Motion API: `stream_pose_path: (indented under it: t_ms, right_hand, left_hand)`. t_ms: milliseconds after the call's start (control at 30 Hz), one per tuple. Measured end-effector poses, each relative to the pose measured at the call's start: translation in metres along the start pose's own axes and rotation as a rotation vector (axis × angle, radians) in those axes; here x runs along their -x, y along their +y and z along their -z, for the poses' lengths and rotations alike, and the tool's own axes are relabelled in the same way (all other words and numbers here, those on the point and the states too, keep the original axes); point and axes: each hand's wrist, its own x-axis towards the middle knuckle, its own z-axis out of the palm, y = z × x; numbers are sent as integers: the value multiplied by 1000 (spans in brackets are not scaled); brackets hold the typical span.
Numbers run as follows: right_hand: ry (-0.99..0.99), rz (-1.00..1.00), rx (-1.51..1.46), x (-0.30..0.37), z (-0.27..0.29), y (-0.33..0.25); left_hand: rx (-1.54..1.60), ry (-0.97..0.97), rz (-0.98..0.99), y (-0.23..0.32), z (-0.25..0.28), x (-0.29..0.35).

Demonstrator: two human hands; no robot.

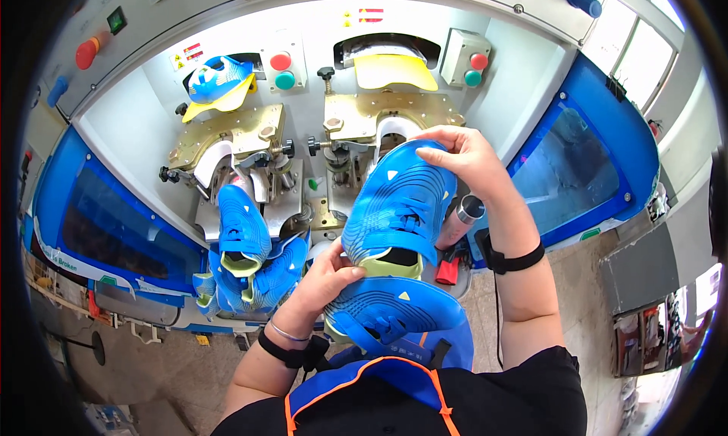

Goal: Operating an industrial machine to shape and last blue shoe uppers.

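A blue shoe upper (402, 208) with dark wavy lines, laces and a lime-green lining is held up in front of me, toe away. My right hand (462, 157) pinches its toe edge, thumb on the top face and fingers underneath. At the heel, my left hand (327, 280) grips the lower left edge, thumb near the lime collar. A second blue upper (402, 308) lies across just below, against my apron; whether the left fingers touch it too, I cannot tell. Behind the held upper is the right-hand metal clamp (387, 110), partly covered by it.
Several more blue uppers (246, 235) are piled at the left front. The left clamp (227, 136) stands behind them, and a blue upper (216, 83) sits on a yellow-edged form above. Red and green buttons (475, 68), a pink bottle (459, 222) and blue-framed side panels (576, 167) surround the workspace.
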Motion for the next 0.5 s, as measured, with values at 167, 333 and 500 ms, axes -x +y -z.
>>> stream_pose_path:
  t_ms: [167,333,500]
  right_hand:
    - [448,689,887,-17,-13,4]
    - [791,935,915,0,-14,-20]
    - [-47,588,444,52,-19,70]
  left_hand:
    - [-48,7,46,7,-10,-12]
    - [-12,153,-93,29,-11,-22]
    - [125,165,-95,61,-18,-64]
